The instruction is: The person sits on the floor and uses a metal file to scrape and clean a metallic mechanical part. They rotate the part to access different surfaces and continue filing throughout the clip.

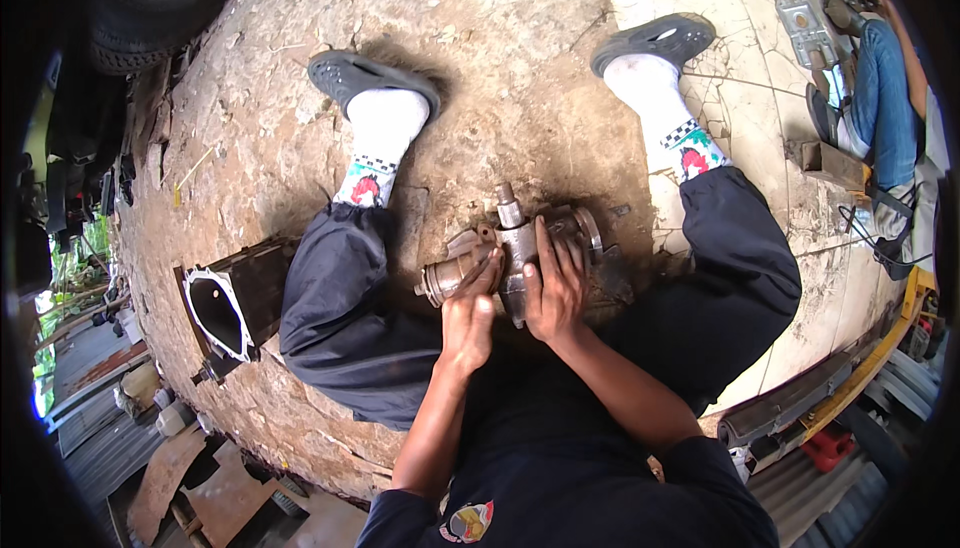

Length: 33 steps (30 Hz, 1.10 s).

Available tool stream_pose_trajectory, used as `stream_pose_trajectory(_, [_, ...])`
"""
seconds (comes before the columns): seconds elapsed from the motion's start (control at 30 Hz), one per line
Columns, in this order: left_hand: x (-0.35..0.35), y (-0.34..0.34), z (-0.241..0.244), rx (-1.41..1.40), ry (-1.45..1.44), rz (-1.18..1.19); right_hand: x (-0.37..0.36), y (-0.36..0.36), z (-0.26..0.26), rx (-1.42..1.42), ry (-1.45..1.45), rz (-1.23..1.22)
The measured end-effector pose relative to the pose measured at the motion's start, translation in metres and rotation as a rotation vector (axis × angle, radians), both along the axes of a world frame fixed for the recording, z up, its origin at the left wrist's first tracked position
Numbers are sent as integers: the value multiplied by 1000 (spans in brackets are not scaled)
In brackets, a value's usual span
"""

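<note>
Between my legs lies a greasy metal gear housing (516, 244), possibly a steering gearbox, with a splined shaft (509, 207) threaded at its tip and pointing away from me. My left hand (472, 308) grips the housing's left part, beside the ribbed round end. On the other side of the shaft, my right hand (559, 285) is pressed along the housing with its fingers stretched out and its thumb towards the middle. The palms hide part of the metal, and the underside cannot be seen.
A hollow metal casing (217, 315) with a pale flange stands left of my leg. A tyre (161, 0) is at the upper left. On the right, another person in jeans (874, 90) sits near a metal part (806, 30) and a block (825, 162). A yellow bar (862, 383) runs along the lower right.
</note>
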<state>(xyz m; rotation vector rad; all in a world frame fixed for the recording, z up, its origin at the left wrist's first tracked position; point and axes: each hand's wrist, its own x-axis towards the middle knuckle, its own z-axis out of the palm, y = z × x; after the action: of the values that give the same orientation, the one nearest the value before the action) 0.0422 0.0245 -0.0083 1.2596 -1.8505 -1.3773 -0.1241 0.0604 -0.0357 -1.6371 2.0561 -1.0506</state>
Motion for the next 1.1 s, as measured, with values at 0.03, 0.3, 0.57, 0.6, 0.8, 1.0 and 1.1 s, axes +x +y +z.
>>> stream_pose_trajectory(0.03, [-8, -4, 15, -11, -78, -41, -2, -3, 5, -6, -9, 6])
stream_pose_trajectory(0.3, [0, 6, 8, -206, -325, -142, -2, 0, -1, -43, 19, 11])
stream_pose_trajectory(0.57, [-14, 4, 13, -346, -392, -124, -5, -6, -4, -95, -108, -23])
stream_pose_trajectory(0.6, [-8, 8, 17, -329, -414, -183, -3, -1, -4, -100, -80, -36])
stream_pose_trajectory(0.8, [-15, 2, 17, -393, -477, -141, -9, -13, -3, -145, -427, -83])
stream_pose_trajectory(1.0, [0, -15, -6, -408, -311, -213, -13, -9, -9, -241, -313, -39])
stream_pose_trajectory(1.1, [17, -55, -25, -555, -242, -390, -15, -12, -15, -269, -401, -29])
